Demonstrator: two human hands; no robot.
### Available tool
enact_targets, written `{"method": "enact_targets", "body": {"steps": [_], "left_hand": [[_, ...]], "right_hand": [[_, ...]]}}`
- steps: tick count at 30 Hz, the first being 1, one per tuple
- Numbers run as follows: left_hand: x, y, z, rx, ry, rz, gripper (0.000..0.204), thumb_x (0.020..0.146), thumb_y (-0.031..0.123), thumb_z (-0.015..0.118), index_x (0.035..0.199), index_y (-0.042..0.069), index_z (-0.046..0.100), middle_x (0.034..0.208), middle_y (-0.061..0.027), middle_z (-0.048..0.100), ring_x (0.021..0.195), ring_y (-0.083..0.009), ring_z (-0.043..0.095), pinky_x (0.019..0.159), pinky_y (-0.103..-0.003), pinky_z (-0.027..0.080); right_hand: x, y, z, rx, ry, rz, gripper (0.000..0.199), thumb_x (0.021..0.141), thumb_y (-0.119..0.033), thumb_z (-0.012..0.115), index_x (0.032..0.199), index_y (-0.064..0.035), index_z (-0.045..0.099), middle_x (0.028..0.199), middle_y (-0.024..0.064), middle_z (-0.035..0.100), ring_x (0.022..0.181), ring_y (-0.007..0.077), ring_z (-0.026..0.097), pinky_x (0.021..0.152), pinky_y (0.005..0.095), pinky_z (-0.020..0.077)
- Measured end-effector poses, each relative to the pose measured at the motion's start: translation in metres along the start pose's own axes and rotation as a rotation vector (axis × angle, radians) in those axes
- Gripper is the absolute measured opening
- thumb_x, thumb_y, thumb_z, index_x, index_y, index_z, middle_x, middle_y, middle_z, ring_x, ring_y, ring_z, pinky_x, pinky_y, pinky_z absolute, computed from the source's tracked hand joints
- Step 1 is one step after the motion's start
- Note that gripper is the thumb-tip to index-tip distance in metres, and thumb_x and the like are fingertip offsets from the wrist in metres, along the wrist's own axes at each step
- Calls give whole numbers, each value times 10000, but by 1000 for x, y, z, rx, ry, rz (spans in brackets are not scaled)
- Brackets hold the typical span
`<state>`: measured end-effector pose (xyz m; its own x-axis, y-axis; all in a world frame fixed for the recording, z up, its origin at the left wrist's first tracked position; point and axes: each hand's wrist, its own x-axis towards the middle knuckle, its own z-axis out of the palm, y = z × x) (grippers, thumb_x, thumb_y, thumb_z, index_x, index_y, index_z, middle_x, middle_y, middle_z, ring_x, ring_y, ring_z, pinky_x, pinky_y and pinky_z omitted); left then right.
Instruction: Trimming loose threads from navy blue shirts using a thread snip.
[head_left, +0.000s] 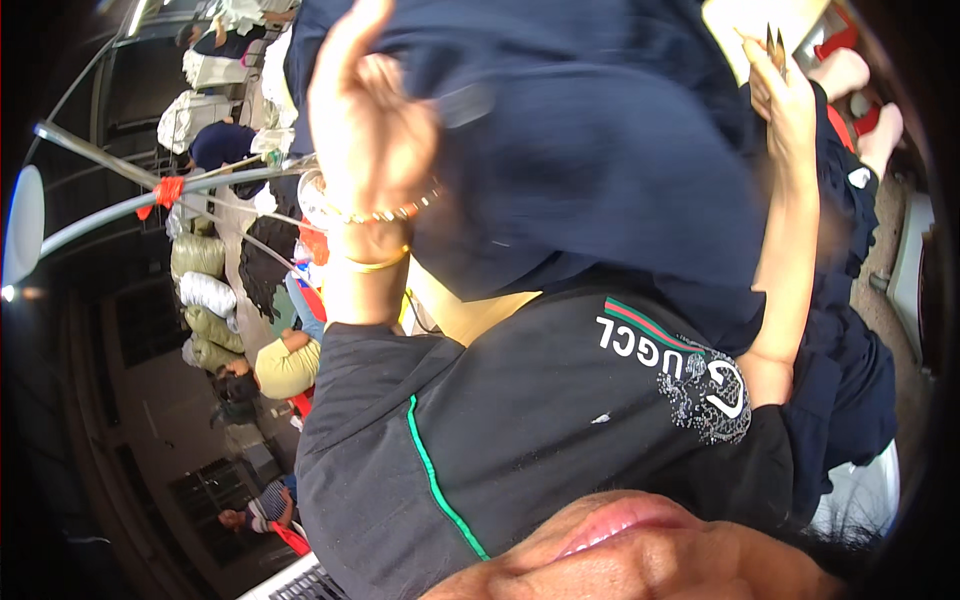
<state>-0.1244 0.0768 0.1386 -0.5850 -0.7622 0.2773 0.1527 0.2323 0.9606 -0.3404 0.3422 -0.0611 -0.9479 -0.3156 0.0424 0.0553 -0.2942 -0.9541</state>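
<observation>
A large dark blue cloth (600, 150) is draped over my lap and chest and fills the upper middle of the view. My left hand (370, 120), blurred, with a beaded and a gold bracelet at the wrist, is raised at the cloth's left edge and grips a fold of it. My right hand (790, 95) is up at the top right, beyond the cloth. It pinches a small pair of thread snips (773, 42), points upward. My black top with green piping (520, 420) shows below.
To the left, metal poles (120, 200) tied with a red strip cross the view beside a white lamp (22, 225). Stuffed sacks (205, 290) are piled behind them. Other people sit nearby, one in a yellow top (285, 365) and one in stripes (262, 505). Red items (850, 40) lie at the top right.
</observation>
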Motion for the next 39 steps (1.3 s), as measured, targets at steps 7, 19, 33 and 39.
{"method": "enact_targets", "body": {"steps": [7,19,33,39], "left_hand": [[-61,-40,-16,-53,-528,-242,400,1005,37,583,1387,-13,474,1027,-136,635,864,-258,702,732,-369,638],[-35,-43,89,1030,-878,926,301,936,126,731,1211,7,699,1146,-87,736,1039,-170,686,969,-288,510],[19,-80,87,892,-1294,457,313,969,205,710,1247,63,719,1088,-60,738,982,-163,673,912,-294,504],[15,-86,80,378,-1123,-180,314,1026,246,654,1167,-25,728,882,7,698,804,-55,605,740,-223,480]], "right_hand": [[6,-18,-13,146,131,-83,145,1010,-178,651,973,-126,521,659,-90,431,463,1,323,417,167,248],[-18,-32,7,-115,-88,-104,204,928,-212,775,974,-31,692,769,-56,574,671,37,494,609,209,396],[-28,-38,21,-135,-209,-217,279,983,-113,700,1226,8,636,1036,8,663,901,88,596,820,242,500],[-36,-43,23,-187,-172,-175,267,1001,-123,669,1232,6,633,981,2,654,845,72,565,771,228,483]]}}
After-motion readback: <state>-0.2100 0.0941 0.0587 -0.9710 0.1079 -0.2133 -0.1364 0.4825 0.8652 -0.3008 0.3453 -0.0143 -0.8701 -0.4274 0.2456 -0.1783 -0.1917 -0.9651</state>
